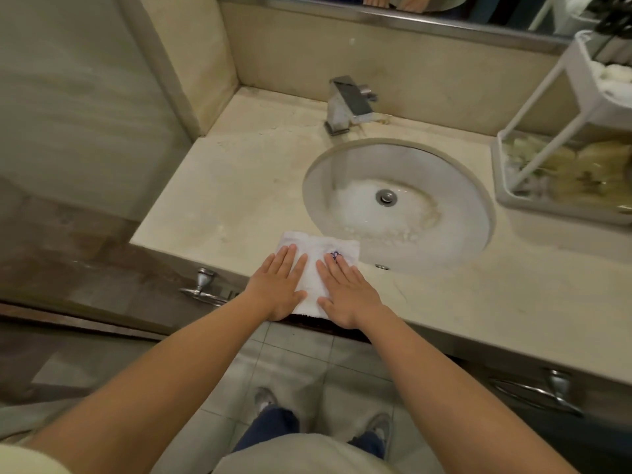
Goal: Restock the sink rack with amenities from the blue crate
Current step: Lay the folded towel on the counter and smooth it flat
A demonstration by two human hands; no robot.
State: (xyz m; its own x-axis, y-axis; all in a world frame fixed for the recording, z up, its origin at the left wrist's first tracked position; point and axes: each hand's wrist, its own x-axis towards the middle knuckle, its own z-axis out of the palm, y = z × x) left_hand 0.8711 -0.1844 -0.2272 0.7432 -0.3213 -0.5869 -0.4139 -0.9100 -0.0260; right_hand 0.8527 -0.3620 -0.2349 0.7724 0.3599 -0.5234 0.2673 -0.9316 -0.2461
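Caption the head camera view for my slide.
The left hand and right hand press flat on a folded white towel at the counter edge by the sink, white rack at right.

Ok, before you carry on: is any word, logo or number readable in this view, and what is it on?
Blue mark on the white towel, just at the tips of the right hand: a stitched sign, too small and blurred to read.
Faucet: no text visible.
White rack and what lies in it: no readable label.
So nothing can be quoted from this view.
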